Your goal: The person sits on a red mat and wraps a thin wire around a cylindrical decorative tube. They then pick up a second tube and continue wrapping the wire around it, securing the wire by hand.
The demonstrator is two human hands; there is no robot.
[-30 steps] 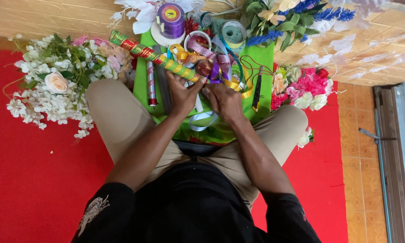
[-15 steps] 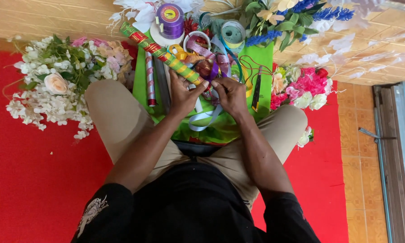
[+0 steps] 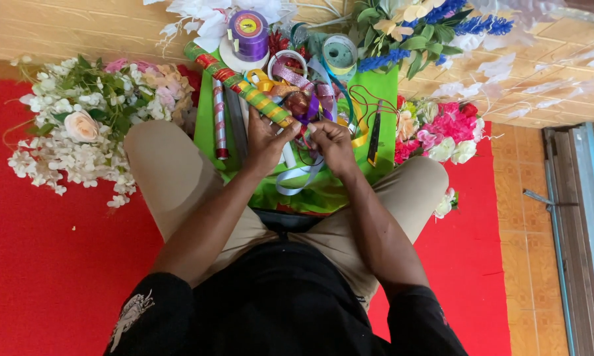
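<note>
left hand (image 3: pixel 265 140): fingers closed around the lower end of a striped roll (image 3: pixel 241 84), green, red and gold, which is held slanting up and away to the left.
right hand (image 3: pixel 332 144): fingertips pinched on a thin strip of ribbon (image 3: pixel 301 177) just beside the left hand; the pale loop of it is seen hanging below both hands, over the green cloth (image 3: pixel 330 191).
green cloth: spread on the red carpet (image 3: pixel 53 264) between the person's knees, and covered with ribbon tangles.
purple ribbon spool (image 3: pixel 249 28): set at the far edge of the cloth, upright on a white disc.
teal tape roll (image 3: pixel 340 51): placed to the right of the spool.
red-and-white striped stick (image 3: pixel 219 118): laid on the cloth left of the hands.
white and pink flowers (image 3: pixel 79 125): heaped on the left beside the knee.
pink flowers (image 3: pixel 442 128): heaped on the right.
blue flowers (image 3: pixel 468 23): laid at the far right.
</note>
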